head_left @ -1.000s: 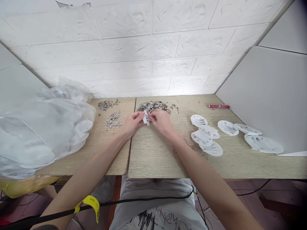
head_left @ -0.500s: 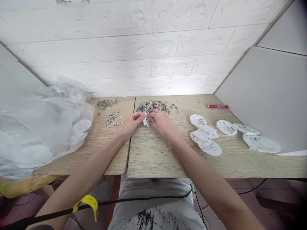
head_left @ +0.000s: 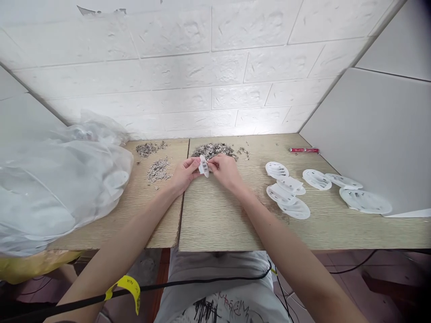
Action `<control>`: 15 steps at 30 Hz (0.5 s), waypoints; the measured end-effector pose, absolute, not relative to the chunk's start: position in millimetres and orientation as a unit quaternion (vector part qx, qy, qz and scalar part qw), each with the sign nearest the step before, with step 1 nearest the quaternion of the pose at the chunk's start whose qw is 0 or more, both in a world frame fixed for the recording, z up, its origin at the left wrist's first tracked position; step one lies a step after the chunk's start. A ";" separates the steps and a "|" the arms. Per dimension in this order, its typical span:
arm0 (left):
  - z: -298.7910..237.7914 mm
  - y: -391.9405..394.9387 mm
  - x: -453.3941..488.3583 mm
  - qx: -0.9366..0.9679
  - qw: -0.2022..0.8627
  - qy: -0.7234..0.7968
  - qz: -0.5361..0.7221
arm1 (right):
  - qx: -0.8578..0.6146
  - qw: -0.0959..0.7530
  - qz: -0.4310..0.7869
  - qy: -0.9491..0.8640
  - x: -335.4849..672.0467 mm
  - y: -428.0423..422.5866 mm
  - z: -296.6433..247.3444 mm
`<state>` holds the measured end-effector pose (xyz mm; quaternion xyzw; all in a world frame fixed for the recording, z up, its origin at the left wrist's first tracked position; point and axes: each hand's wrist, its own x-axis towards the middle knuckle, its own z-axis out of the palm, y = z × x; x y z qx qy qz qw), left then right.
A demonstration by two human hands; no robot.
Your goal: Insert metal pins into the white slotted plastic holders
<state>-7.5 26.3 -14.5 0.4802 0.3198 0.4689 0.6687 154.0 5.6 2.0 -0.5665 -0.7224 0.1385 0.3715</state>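
From the head view, the left hand [head_left: 183,172] and right hand [head_left: 226,170] both pinched a small white part [head_left: 203,166] between their fingertips, just above the far middle of the table [head_left: 215,224]. The near half of the table lay open down to its edge. A scrap pile [head_left: 213,150] sat just beyond the hands, a bag [head_left: 57,188] crowded the left, and discs [head_left: 287,196] and a panel [head_left: 370,148] bounded the right, with a red pen [head_left: 304,150] far right. Print on the yellow tag [head_left: 129,287] was unreadable.

Bag [head_left: 57,188] left, discs [head_left: 289,190] right (metal bits [head_left: 212,150] between).
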 end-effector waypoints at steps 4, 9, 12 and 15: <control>-13.5 24.5 -5.8 0.487 0.658 0.332 0.469 | -0.576 0.344 0.096 -0.736 151.6 4.6 -2.0; -13.1 22.0 -3.0 0.481 0.644 0.351 0.480 | -0.583 0.317 0.073 -0.745 147.7 -0.1 -2.2; -12.8 21.4 -3.1 0.483 0.643 0.349 0.482 | -0.584 0.314 0.063 -0.746 145.7 -2.5 -1.0; -11.8 22.0 -4.4 0.483 0.648 0.342 0.479 | -0.584 0.329 0.075 -0.738 145.3 -2.4 0.0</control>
